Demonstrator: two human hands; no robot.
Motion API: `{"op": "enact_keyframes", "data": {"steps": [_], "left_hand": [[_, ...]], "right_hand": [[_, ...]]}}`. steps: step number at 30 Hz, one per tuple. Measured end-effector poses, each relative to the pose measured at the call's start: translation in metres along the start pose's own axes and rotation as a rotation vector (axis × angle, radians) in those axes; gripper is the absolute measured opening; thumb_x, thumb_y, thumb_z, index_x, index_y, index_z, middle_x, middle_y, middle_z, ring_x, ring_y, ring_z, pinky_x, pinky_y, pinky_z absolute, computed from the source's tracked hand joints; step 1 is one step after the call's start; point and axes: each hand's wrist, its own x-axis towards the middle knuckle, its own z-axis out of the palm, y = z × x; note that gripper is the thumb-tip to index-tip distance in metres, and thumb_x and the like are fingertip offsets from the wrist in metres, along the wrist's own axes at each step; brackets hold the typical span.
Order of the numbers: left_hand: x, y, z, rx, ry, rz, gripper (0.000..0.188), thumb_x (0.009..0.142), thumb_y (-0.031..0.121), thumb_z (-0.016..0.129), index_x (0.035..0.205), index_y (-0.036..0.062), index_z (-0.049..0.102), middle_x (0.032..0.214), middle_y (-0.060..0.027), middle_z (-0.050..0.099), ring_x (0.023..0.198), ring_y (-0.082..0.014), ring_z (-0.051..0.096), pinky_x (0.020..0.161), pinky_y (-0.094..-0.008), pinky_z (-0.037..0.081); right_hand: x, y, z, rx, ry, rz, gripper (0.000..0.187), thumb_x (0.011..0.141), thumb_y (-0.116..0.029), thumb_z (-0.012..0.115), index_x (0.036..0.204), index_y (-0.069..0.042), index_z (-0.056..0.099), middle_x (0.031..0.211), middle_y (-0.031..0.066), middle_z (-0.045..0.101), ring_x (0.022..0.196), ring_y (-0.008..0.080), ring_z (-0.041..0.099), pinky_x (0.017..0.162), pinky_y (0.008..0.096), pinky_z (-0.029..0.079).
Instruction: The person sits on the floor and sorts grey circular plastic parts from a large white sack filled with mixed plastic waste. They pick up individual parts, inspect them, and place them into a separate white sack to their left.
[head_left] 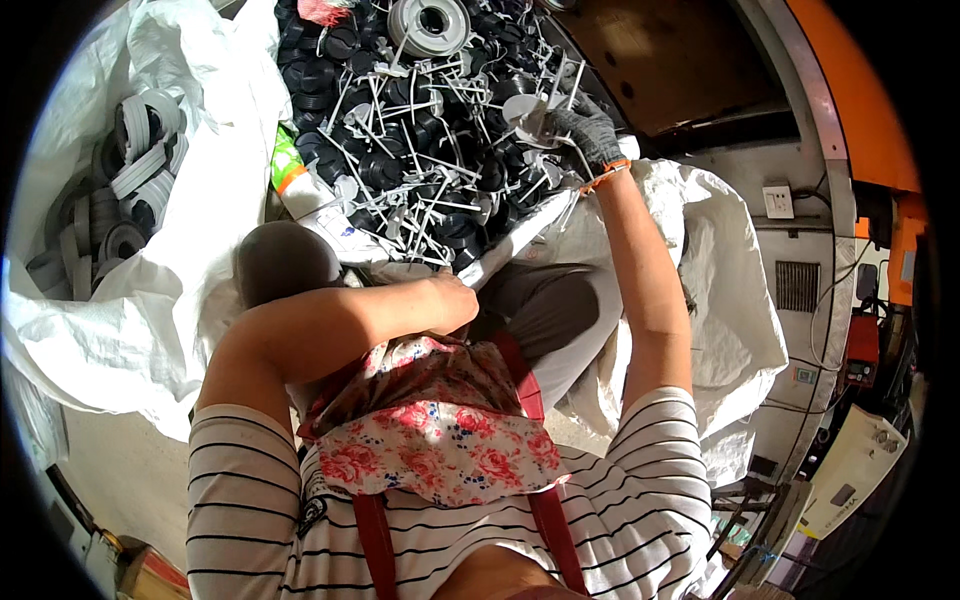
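My right hand (pixel 592 132), in a grey knit glove with an orange cuff, is closed round a pale round plastic part (pixel 530 118) with thin stalks sticking up. It is over the right side of a heap of black round plastic pieces (pixel 380 168) mixed with white stalk-like plastic scraps (pixel 425 205). My bare left hand (pixel 455 303) is curled in front of my lap, by the near edge of the heap. Its fingers are turned down and partly hidden, so what they hold cannot be made out.
A large grey ring-shaped part (pixel 430 25) lies on top of the heap at the back. To the left, an open white sack (pixel 215 140) holds grey ring parts (pixel 150 165). Another white sack (pixel 735 300) stands right of my arm, before a wall with a socket (pixel 777 202).
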Motion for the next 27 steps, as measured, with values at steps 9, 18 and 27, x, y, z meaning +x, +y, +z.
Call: {"op": "enact_keyframes", "data": {"steps": [9,18,27], "left_hand": [[-0.003,0.0,0.006,-0.01,0.053,0.045,0.019,0.075,0.015,0.06,0.089,0.0018,0.066,0.093,-0.0158,0.066,0.095,-0.0312,0.062,0.086,-0.0422,0.045],[-0.008,0.024,0.016,0.046,-0.058,0.216,0.022,0.07,0.015,0.066,0.089,0.0045,0.067,0.093,-0.012,0.067,0.095,-0.0284,0.062,0.086,-0.043,0.044],[-0.005,0.019,0.021,0.077,0.015,0.165,0.018,0.073,0.011,0.058,0.085,0.002,0.068,0.093,-0.0132,0.067,0.094,-0.0298,0.062,0.085,-0.0426,0.045]], "right_hand": [[-0.084,-0.064,-0.052,-0.175,0.082,-0.16,0.026,0.085,-0.008,0.062,0.11,-0.001,0.056,0.098,0.0111,0.064,0.088,0.022,0.064,0.077,0.0343,0.055],[-0.251,-0.096,-0.227,-2.256,0.258,0.131,0.059,0.071,-0.042,0.074,0.113,-0.003,0.058,0.101,0.0193,0.063,0.094,0.0324,0.06,0.084,0.038,0.048],[-0.111,0.081,0.114,-1.682,-0.7,-0.383,0.065,0.084,-0.024,0.045,0.144,-0.015,0.024,0.148,0.0189,0.021,0.135,0.0388,0.023,0.109,0.0534,0.022]]}}
